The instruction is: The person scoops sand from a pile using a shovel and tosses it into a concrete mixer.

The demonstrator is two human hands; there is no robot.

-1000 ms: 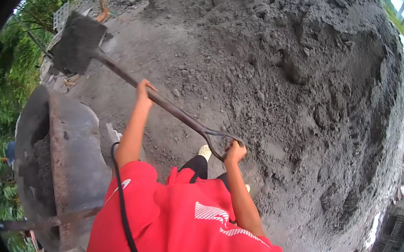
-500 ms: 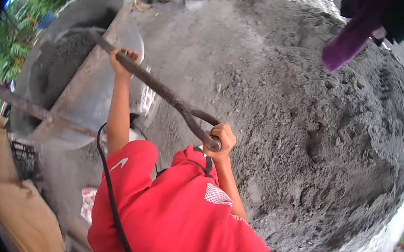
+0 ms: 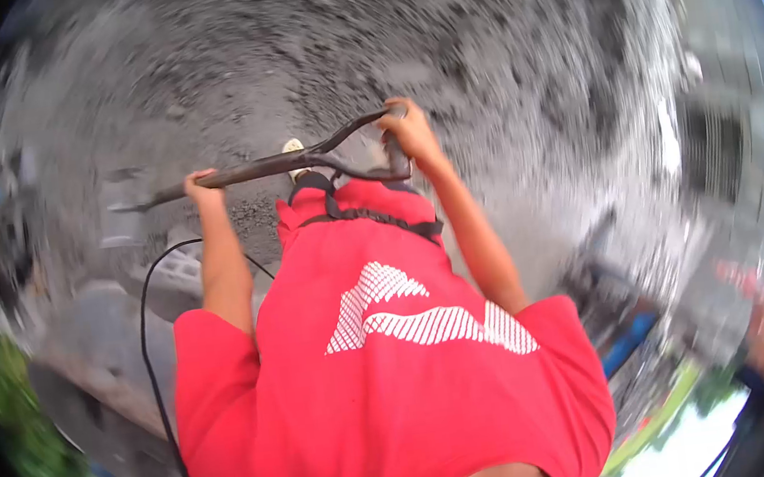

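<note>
A shovel with a dark shaft and a D-shaped handle lies nearly level across my front. My left hand is closed around the lower shaft, close to the blade. At the other end, my right hand grips the crossbar of the handle. The blade points left and is smeared, so I cannot tell if anything lies on it. Below the shaft is the front of my red shirt, and one light shoe shows behind the handle.
Grey sand or cement mix spreads over the ground ahead. At lower left is a large metal tub, with a pale hollow block beside it. A black cable hangs along my left side. Blurred objects stand at lower right.
The view has swung right, away from the tub. The shovel has come out of the tub and now lies crosswise before me, both hands still on it.
</note>
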